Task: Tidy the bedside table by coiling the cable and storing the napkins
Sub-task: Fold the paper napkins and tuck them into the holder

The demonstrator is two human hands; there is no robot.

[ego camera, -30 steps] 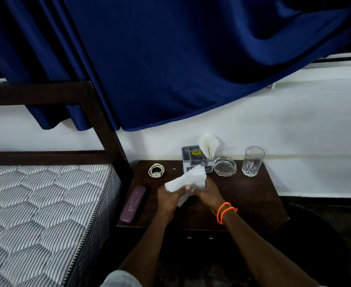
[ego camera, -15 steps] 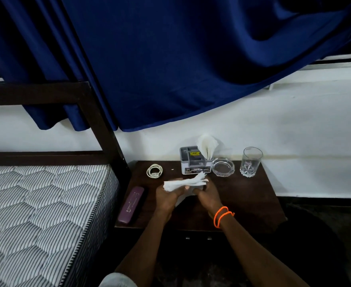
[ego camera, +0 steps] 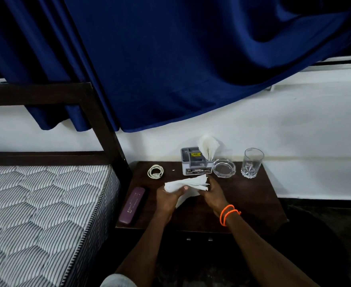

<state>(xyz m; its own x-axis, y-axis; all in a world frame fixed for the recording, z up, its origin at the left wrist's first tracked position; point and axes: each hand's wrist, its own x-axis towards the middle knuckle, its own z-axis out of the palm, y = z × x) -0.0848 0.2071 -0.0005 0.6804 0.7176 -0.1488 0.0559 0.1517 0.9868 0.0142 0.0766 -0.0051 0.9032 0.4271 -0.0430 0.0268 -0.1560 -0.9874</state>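
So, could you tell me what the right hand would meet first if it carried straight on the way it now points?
Probably the grey holder box. The right hand, gripping the folded napkin, points up the table toward the wall, and the box stands just beyond its fingertips. Depth is unclear; the glass ashtray sits slightly right of that line.

A bedroom, quilted mattress (ego camera: 35, 204) in a dark wooden bed frame (ego camera: 100, 129), bedside table (ego camera: 253, 204) against the wall, blue curtains (ego camera: 170, 59) above
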